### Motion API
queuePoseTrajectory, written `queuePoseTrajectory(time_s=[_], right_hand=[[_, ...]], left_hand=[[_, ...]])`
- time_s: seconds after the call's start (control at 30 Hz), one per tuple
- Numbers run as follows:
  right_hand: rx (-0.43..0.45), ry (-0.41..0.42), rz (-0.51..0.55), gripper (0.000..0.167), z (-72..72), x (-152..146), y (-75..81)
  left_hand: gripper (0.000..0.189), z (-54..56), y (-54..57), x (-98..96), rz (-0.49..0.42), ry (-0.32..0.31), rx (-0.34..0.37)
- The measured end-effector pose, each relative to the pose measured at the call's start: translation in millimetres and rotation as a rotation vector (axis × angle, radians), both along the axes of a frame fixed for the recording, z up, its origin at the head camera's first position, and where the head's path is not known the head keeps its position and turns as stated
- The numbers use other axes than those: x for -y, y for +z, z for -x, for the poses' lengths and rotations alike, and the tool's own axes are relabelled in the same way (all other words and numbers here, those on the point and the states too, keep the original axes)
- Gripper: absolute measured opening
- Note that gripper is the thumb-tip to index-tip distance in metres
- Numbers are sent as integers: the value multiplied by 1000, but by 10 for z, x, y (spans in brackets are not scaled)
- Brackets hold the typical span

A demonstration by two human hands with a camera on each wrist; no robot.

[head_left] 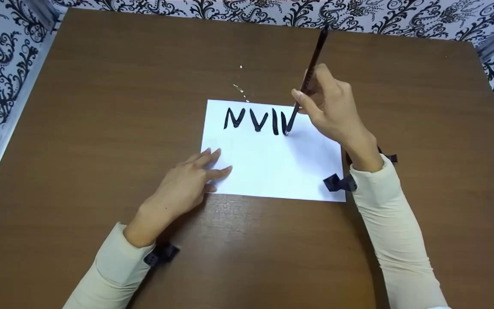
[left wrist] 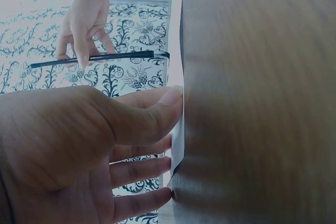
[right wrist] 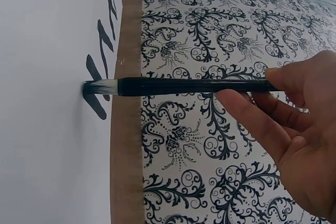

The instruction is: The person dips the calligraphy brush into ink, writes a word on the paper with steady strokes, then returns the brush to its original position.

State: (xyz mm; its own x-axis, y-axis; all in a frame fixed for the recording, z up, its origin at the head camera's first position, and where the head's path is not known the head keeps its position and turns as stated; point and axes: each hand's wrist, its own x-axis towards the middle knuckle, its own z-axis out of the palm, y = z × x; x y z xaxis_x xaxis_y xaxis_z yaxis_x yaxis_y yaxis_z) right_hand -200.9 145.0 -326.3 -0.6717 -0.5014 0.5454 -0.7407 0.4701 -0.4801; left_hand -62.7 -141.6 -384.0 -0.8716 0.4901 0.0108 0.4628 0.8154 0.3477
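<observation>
A white sheet of paper [head_left: 268, 167] lies on the brown table, with bold black strokes [head_left: 257, 121] along its upper part. My right hand [head_left: 337, 107] pinches a dark-handled paintbrush [head_left: 311, 71] between thumb and fingers, the handle tilted up and away. In the right wrist view, the brush's pale bristles [right wrist: 105, 86] end in a black tip that touches the paper at the lower end of a stroke. My left hand [head_left: 187, 180] rests on the paper's left edge with spread fingers; the left wrist view shows its fingertips [left wrist: 170, 97] against the sheet.
Small shiny flecks [head_left: 239, 89] lie on the brown table [head_left: 144, 77] just beyond the paper. Black wrist straps [head_left: 340, 183] stick out at both cuffs, one over the paper's right corner. A black-and-white patterned surface [head_left: 238, 10] lies past the table's edges.
</observation>
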Motion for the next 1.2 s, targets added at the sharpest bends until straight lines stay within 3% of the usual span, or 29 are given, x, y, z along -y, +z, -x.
queuePoseTrajectory(time_s=[0.1,0.23,0.43,0.67,1.2], right_hand=[[20,-8,-3,23,-17,-3,30],[76,-30,104,24,-46,-22,113],[14,-90,216,25,-46,-59,174],[57,-39,192,22,35,-30,47],[-18,5,109,19,130,-40,-111]], left_hand=[[45,1,-6,-1,-1,-6,-6],[44,6,-3,-2,-4,-7,-5],[42,12,10,-4,-2,-6,-7],[43,12,1,-5,2,-6,-7],[42,10,-15,3,-12,-8,-6]])
